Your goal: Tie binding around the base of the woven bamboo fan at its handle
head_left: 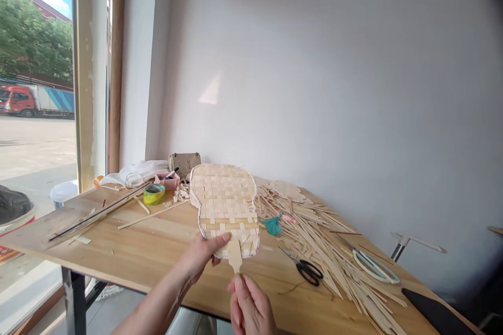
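A woven bamboo fan, gourd-shaped with a short flat handle, is held up over the wooden table. My left hand grips the fan's lower edge, thumb on its front. My right hand is closed below it, its fingertips pinching the tip of the handle.
A heap of bamboo strips covers the table's right side, with black scissors, a teal tassel and a pale ring. At the back left are a green tape roll, a pink tray, a small pouch and white cloth.
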The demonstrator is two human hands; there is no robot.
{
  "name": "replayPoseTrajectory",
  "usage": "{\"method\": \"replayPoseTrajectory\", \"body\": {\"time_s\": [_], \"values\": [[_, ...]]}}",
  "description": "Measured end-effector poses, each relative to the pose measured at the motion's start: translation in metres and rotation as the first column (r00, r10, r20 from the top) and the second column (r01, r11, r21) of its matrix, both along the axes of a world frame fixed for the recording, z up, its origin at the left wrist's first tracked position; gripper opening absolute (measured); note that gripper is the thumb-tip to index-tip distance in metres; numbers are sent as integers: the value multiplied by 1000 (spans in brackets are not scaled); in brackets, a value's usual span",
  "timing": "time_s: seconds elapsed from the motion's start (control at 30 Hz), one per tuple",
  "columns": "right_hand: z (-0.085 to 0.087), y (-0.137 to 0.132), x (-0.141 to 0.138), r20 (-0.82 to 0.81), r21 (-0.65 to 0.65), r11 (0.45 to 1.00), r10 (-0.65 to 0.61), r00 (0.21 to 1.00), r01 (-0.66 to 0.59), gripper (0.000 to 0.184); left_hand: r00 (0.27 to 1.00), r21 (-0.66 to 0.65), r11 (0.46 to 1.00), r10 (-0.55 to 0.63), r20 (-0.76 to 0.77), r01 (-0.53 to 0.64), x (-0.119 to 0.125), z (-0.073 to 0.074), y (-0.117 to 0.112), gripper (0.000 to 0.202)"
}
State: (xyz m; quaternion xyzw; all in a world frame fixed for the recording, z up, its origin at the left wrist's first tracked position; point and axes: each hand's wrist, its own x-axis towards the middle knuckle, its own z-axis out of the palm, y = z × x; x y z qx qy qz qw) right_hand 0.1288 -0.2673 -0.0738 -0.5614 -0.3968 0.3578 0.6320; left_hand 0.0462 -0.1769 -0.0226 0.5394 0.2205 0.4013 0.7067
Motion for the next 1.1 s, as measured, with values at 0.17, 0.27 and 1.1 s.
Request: {"method": "replayPoseTrajectory", "body": {"time_s": [0.17,0.27,1.1], "values": [[23,-11,-4,32,-14,999,51,998,-51,50,998,-10,999,45,40,-45,1,9,1,37],[23,-10,-4,59,-13,999,42,997,-42,45,996,43,995,89,30,-90,2,10,0,36],[14,-10,8,-137,-13,1000,-5,991,3,35,954,149,968,-161,-254,203,9,2,10,35]]}}
